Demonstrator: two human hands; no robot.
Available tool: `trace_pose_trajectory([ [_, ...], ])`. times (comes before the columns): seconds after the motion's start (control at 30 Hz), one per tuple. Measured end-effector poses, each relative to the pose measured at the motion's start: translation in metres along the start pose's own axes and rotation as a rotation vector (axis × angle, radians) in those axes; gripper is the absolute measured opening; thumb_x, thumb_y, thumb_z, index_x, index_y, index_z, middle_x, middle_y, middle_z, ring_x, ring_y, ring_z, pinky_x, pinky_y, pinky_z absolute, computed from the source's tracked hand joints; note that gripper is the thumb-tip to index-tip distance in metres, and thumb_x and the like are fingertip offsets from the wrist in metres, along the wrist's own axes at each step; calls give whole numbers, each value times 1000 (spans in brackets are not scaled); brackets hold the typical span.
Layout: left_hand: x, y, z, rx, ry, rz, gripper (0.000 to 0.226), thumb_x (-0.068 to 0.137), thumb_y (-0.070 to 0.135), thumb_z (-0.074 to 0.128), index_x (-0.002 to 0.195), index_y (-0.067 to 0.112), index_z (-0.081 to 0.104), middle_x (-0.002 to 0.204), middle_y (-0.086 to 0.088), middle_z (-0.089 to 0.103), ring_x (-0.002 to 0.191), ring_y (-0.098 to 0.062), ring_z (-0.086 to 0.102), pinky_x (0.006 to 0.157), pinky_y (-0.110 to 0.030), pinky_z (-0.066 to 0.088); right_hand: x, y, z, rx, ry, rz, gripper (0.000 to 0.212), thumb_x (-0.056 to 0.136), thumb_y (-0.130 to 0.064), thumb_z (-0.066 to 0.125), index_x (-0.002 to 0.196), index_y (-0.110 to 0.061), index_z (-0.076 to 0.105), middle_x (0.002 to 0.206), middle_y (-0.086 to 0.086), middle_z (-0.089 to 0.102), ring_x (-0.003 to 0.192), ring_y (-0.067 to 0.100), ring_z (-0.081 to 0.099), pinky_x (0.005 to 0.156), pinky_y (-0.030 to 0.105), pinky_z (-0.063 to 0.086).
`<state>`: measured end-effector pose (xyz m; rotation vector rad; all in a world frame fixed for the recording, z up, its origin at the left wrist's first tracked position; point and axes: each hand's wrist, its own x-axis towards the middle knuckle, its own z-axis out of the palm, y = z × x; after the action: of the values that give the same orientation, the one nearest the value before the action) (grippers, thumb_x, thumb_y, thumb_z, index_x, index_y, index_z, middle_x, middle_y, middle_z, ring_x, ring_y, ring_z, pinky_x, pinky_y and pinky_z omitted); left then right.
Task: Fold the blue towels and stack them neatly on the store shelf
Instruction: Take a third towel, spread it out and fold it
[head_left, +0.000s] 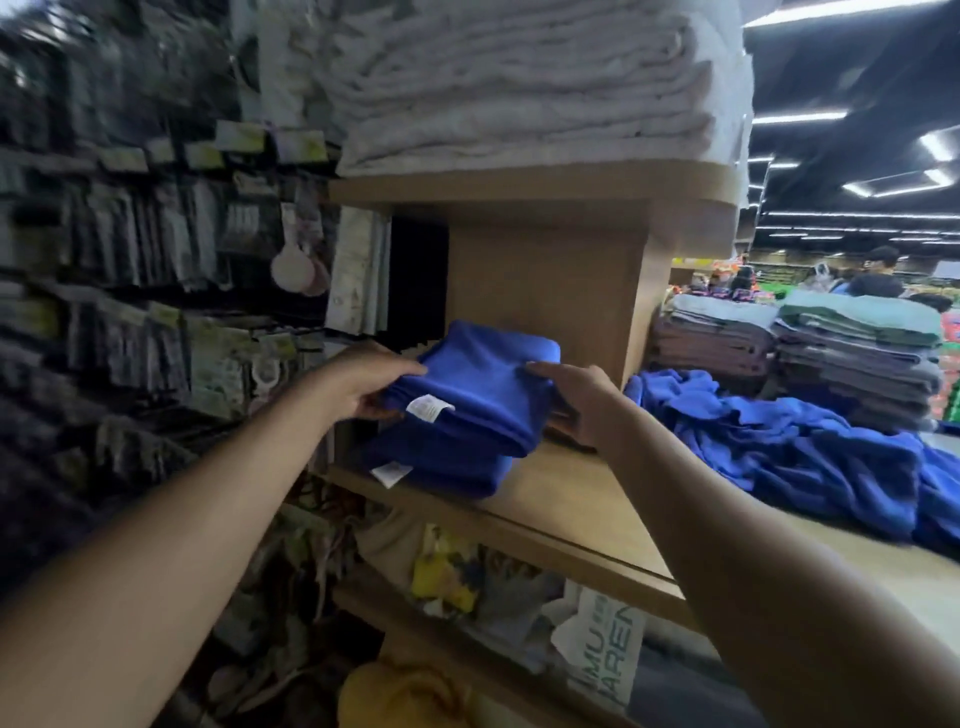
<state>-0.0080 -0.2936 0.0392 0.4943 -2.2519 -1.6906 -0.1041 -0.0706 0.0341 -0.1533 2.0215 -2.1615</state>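
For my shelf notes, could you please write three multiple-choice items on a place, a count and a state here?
1. Where is the heap of unfolded blue towels? A: in a trolley. B: right of the folded pile. C: on the floor.
2. How many towels make the folded pile? A: two. B: four. C: six.
3. The top towel is: A: untouched. B: hanging. C: held by both hands.
Key: B, it lies right of the pile; A, two layers, two white labels; C, left hand and right hand grip it.
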Motion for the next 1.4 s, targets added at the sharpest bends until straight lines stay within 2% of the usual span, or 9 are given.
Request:
trace_pose_trajectory([
  [0.13, 14, -28, -7, 147, 75, -22, 13, 93, 27, 71, 87, 18, 63, 77, -2, 61, 68, -15, 58, 42, -19, 43, 18, 27, 18, -71, 13, 20, 54, 77, -24, 88, 115, 5, 61, 92, 15, 66, 75, 26, 67, 43, 27, 53],
  [0.33, 17, -45, -11, 608, 43, 94, 42, 96, 30, 65, 59, 19, 48, 51, -1, 40, 48, -18, 41, 56, -27, 29, 23, 49, 23, -160, 21, 41, 46, 79, -31, 87, 102, -5, 57, 95, 9, 61, 82, 24, 62, 36, 21, 48],
  [0.47, -3, -35, 3, 857, 264, 314, 11, 94, 32, 58, 89, 25, 65, 89, 0, 66, 83, -22, 63, 76, -32, 51, 15, 42, 7, -311, -18, -1, 43, 88, -38, 76, 109, -5, 59, 103, 11, 65, 90, 27, 68, 60, 36, 63],
  [0.63, -35, 2, 73, 727, 375, 926, 25, 87, 23, 62, 111, 28, 66, 114, 5, 65, 106, -21, 58, 88, -35, 48, -23, 31, -65, -1150, -67, -692, 21, 86, -46, 41, 82, -33, 57, 91, -8, 63, 96, 23, 62, 74, 39, 53],
  [0.8, -46, 31, 169, 633, 134, 1112, 24, 83, 10, 63, 104, 19, 70, 105, 0, 68, 101, -27, 60, 91, -40, 48, -34, 27, -175, -1351, 130, -739, 10, 86, -37, 54, 90, -39, 63, 92, -19, 53, 84, 18, 64, 65, 35, 52],
  [1.0, -12, 49, 285, 635, -107, 1042, 31, 86, 10, 62, 115, 15, 72, 111, -5, 69, 108, -27, 62, 96, -30, 44, -33, 24, -290, -1276, 462, -556, 14, 87, -29, 63, 97, -36, 69, 110, -11, 64, 100, 21, 65, 80, 37, 53],
  [1.17, 31, 51, 343, 975, 51, 961, 39, 90, 41, 65, 128, 34, 62, 128, 1, 60, 121, -23, 51, 102, -36, 38, -19, 22, -313, -1112, 438, -465, 13, 81, -26, 65, 89, -30, 74, 98, -12, 75, 95, 14, 68, 85, 39, 56],
  [1.3, 47, 47, 347, 713, 221, 1041, 19, 92, 46, 65, 104, 38, 76, 110, 11, 69, 104, -23, 56, 85, -36, 46, -7, 23, -320, -1039, 386, -448, 9, 83, -30, 69, 78, -36, 72, 80, -18, 73, 82, 3, 67, 80, 36, 57],
  [1.4, 48, 51, 342, 446, 139, 1078, 11, 90, 37, 72, 95, 31, 79, 106, 15, 74, 101, -17, 64, 85, -32, 50, -5, 21, -319, -942, 367, -495, 13, 81, -21, 71, 84, -33, 74, 73, -10, 73, 67, 3, 65, 76, 35, 58],
])
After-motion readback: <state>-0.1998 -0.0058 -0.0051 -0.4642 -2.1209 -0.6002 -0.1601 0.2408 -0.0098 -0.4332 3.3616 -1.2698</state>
